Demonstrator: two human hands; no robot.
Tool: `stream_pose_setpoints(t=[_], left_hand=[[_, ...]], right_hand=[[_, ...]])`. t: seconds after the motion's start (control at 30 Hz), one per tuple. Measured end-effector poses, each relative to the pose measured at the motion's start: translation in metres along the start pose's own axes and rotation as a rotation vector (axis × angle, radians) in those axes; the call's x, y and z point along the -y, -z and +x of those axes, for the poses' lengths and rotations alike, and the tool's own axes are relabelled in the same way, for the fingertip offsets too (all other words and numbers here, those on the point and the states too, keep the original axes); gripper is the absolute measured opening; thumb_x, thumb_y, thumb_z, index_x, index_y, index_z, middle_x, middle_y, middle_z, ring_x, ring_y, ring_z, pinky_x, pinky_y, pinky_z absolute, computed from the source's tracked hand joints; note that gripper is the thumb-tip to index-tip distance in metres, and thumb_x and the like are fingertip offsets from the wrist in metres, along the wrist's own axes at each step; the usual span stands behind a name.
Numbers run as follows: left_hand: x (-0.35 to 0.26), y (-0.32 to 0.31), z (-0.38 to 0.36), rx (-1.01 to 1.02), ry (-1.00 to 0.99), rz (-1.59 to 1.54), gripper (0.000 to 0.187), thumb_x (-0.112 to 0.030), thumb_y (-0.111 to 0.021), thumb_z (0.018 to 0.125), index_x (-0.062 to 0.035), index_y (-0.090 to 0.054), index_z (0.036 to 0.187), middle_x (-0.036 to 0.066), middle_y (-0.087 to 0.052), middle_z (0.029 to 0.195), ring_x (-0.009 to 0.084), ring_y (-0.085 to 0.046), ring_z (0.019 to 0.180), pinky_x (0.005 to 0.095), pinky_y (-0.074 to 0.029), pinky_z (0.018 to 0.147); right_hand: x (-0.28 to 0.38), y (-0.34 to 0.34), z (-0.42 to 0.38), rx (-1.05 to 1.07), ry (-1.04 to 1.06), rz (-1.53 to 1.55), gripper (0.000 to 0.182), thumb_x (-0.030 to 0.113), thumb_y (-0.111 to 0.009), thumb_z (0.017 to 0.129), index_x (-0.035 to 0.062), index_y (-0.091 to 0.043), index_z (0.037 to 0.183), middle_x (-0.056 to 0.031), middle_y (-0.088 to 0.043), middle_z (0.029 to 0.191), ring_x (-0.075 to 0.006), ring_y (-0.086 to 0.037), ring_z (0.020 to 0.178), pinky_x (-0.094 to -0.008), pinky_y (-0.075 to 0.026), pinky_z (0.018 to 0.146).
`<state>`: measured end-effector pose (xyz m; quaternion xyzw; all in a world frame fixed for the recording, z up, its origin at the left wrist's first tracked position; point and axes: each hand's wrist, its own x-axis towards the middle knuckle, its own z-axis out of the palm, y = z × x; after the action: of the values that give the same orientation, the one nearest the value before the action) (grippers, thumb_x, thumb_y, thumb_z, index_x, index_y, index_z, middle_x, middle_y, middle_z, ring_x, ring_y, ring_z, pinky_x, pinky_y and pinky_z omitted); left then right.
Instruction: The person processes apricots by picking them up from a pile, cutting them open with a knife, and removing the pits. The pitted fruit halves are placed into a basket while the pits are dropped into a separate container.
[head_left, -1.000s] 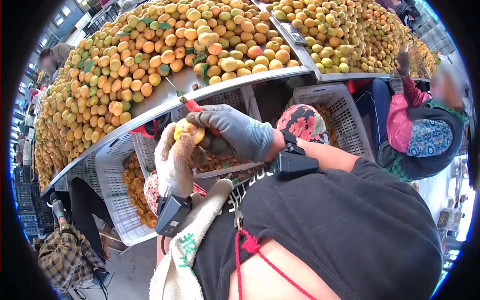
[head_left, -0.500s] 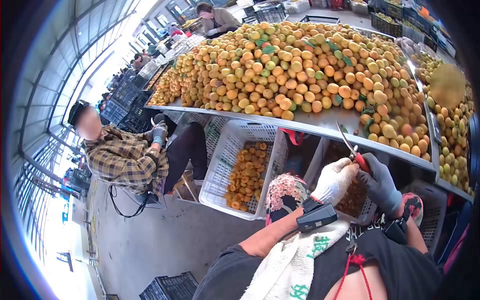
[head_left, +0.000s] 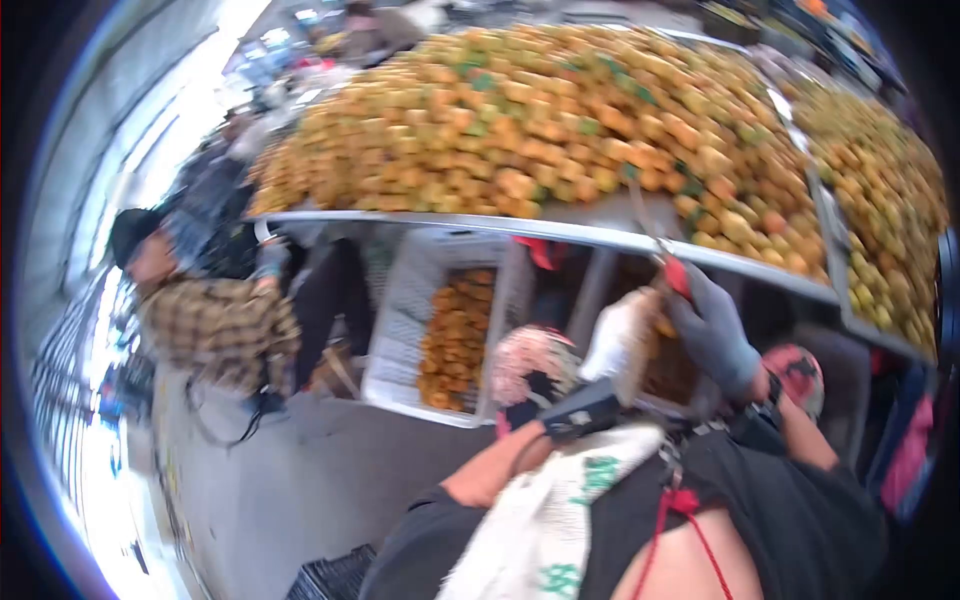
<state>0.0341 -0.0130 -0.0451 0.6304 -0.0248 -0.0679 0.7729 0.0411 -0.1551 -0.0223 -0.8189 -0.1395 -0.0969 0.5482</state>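
My right hand (head_left: 715,330), in a grey glove, is closed around red-handled shears (head_left: 677,277). Their slim metal blades point up and away, over the table's front edge. Just to the left is my left hand (head_left: 612,335) in a white glove. Its fingers are smeared by motion, so whether they grip anything does not show. Below both hands, between my knees, stands a crate with orange fruit pieces (head_left: 662,372) in it, partly hidden by the left hand. Ahead, a large heap of apricots (head_left: 520,130) covers the metal table (head_left: 590,215).
A white plastic crate (head_left: 388,345) holding halved apricots (head_left: 457,340) stands left of my knees. Further left sits a person in a plaid shirt (head_left: 215,325). More fruit (head_left: 885,235) lies beyond a metal divider on the right. A black crate (head_left: 335,575) is on the floor.
The whole view has shifted and blurred with head motion. My left hand has come slightly away from the shears and tilted downward; my right hand still grips them.
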Motion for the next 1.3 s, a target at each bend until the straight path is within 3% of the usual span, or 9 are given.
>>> stream_pose_setpoints(t=[0.13,0.2,0.27,0.47,0.6,0.87,1.03,1.13,1.3], left_hand=[[-0.029,0.007,0.001,0.105,0.147,0.143,0.022,-0.023,-0.056,0.094,-0.0046,-0.066,0.099,0.003,-0.059,0.070,0.0118,-0.055,0.056,0.0272,-0.045,0.050],[-0.032,0.030,0.006,-0.031,0.240,0.147,0.024,-0.020,-0.061,0.094,-0.0006,-0.065,0.108,0.005,-0.065,0.080,0.0086,-0.057,0.055,0.0228,-0.046,0.049],[-0.029,0.081,0.015,-0.175,0.077,0.304,0.027,-0.016,-0.062,0.092,0.0025,-0.064,0.112,0.007,-0.067,0.085,0.0110,-0.058,0.053,0.0225,-0.048,0.048],[-0.019,0.281,0.038,-0.455,-0.048,1.218,0.020,-0.018,-0.070,0.084,-0.0021,-0.065,0.096,0.004,-0.066,0.084,0.0139,-0.057,0.067,0.0300,-0.049,0.069],[-0.054,0.160,0.101,-0.166,-0.190,0.746,0.024,-0.011,-0.066,0.087,0.0005,-0.062,0.108,0.006,-0.063,0.098,0.0126,-0.057,0.089,0.0263,-0.048,0.081],[0.012,0.006,0.300,0.102,-0.663,1.483,0.064,-0.023,-0.069,0.074,-0.0085,-0.052,0.134,0.014,-0.054,0.134,0.0383,-0.053,0.117,0.0438,-0.045,0.100],[0.029,-0.025,0.340,0.237,-0.499,1.857,0.059,-0.029,-0.068,0.071,-0.0109,-0.058,0.126,0.009,-0.063,0.124,0.0355,-0.052,0.118,0.0453,-0.046,0.096],[0.024,-0.023,0.308,0.424,-0.580,1.508,0.040,-0.028,-0.066,0.078,-0.0059,-0.062,0.111,0.015,-0.069,0.100,0.0332,-0.064,0.089,0.0395,-0.051,0.084],[-0.012,-0.038,0.176,0.321,-0.011,0.596,0.047,-0.007,-0.064,0.076,-0.0011,-0.052,0.121,0.007,-0.059,0.096,0.0127,-0.058,0.074,0.0252,-0.049,0.066]], right_hand=[[-0.018,-0.003,0.002,-0.106,-0.079,0.100,0.020,0.017,-0.057,0.092,0.0011,-0.059,0.105,-0.0194,-0.063,0.087,-0.0263,-0.062,0.077,-0.0374,-0.050,0.073],[-0.038,-0.003,-0.001,-0.029,-0.237,0.264,0.018,0.014,-0.061,0.094,0.0017,-0.062,0.107,0.0008,-0.062,0.086,-0.0065,-0.054,0.076,-0.0245,-0.047,0.069],[-0.054,0.010,-0.004,0.051,-0.339,0.140,0.023,0.020,-0.062,0.090,0.0014,-0.062,0.102,-0.0143,-0.065,0.080,-0.0202,-0.061,0.073,-0.0349,-0.048,0.069],[-0.083,0.026,-0.011,0.128,-0.427,0.028,0.028,0.030,-0.066,0.090,0.0035,-0.059,0.096,-0.0170,-0.062,0.079,-0.0277,-0.060,0.073,-0.0373,-0.046,0.069],[-0.093,0.019,-0.005,0.168,-0.297,0.185,0.028,0.030,-0.061,0.095,0.0062,-0.061,0.109,-0.0181,-0.064,0.086,-0.0311,-0.062,0.078,-0.0381,-0.048,0.072],[-0.105,0.048,0.007,0.034,-0.255,0.161,0.035,0.032,-0.058,0.096,0.0068,-0.057,0.120,-0.0232,-0.066,0.099,-0.0449,-0.061,0.096,-0.0435,-0.049,0.077],[-0.114,0.058,0.005,-0.048,-0.271,0.310,0.035,0.031,-0.056,0.099,0.0048,-0.057,0.123,-0.0166,-0.064,0.084,-0.0280,-0.063,0.074,-0.0348,-0.048,0.069],[-0.109,0.061,0.004,-0.076,-0.394,0.609,0.033,0.031,-0.055,0.101,0.0020,-0.058,0.116,-0.0066,-0.058,0.075,-0.0142,-0.053,0.067,-0.0290,-0.045,0.065],[-0.104,0.056,0.002,-0.133,-0.203,0.473,0.031,0.033,-0.052,0.103,0.0027,-0.058,0.105,0.0021,-0.050,0.075,-0.0068,-0.046,0.069,-0.0238,-0.041,0.063]])
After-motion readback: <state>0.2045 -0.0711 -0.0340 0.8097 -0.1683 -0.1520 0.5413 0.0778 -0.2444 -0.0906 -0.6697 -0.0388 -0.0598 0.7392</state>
